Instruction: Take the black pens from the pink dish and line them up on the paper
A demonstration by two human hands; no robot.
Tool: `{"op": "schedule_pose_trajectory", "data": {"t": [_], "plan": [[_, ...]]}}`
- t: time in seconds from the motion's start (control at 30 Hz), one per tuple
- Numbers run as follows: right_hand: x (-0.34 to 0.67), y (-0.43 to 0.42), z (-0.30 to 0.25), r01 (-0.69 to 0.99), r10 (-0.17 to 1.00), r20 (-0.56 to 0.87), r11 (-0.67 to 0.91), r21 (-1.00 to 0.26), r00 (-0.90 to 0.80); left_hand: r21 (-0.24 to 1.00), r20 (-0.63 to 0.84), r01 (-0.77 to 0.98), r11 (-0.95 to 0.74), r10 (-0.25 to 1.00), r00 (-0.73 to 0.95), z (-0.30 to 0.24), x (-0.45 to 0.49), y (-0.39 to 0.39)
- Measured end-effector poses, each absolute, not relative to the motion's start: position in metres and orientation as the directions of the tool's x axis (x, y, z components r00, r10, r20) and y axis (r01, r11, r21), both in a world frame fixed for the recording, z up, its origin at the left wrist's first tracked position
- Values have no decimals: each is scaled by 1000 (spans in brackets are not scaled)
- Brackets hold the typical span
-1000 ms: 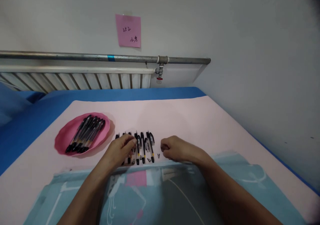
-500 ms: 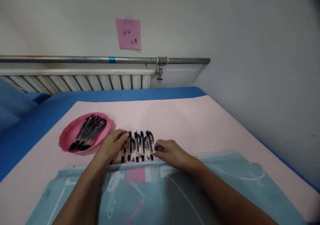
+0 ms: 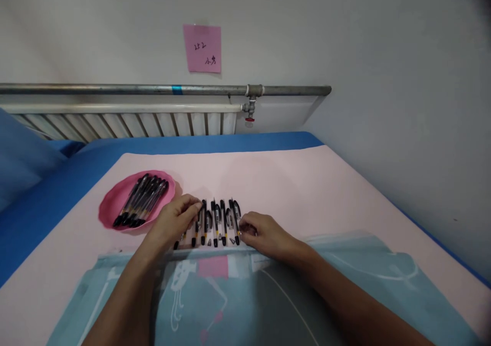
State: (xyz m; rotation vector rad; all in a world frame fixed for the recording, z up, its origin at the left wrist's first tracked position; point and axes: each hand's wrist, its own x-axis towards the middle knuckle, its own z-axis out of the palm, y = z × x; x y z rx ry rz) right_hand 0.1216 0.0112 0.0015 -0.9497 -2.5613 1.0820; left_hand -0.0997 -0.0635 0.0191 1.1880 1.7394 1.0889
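Several black pens [image 3: 215,222] lie side by side in a row on the pink sheet [image 3: 291,182], with small metal tips [image 3: 231,241] loose at their near ends. My left hand [image 3: 173,222] rests on the left end of the row, fingers curled over a pen there. At the right end of the row my right hand [image 3: 263,232] has its fingers pinched together, but what they hold is hidden. A pink plate [image 3: 111,208] to the left holds several more black pens [image 3: 142,200].
A light blue printed cloth [image 3: 245,295] covers the near part of the surface. Blue bedding [image 3: 46,182] lies left and behind. A radiator [image 3: 126,123] and metal pipe [image 3: 161,88] run along the wall, with a pink note [image 3: 202,48] above.
My right hand has moved left to the right end of the pen row. My left hand has shifted slightly left along the row.
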Motion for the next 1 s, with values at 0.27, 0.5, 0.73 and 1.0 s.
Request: {"op": "schedule_pose_trajectory", "data": {"t": [0.27, 0.5, 0.73, 1.0], "plan": [[113, 6, -14, 275, 488, 162, 701, -658, -857, 868, -67, 458, 191, 960, -272, 14, -98, -63], [109, 4, -19, 306, 505, 163, 716, -627, -848, 825, -53, 532, 190, 964, -262, 16, -97, -63], [104, 0, -16, 357, 541, 143, 708, -610, -829, 799, -26, 576, 174, 966, -255, 17, -97, -63], [114, 8, -8, 504, 698, 76, 583, -637, -712, 866, -25, 465, 184, 945, -326, 12, -103, -63]]}}
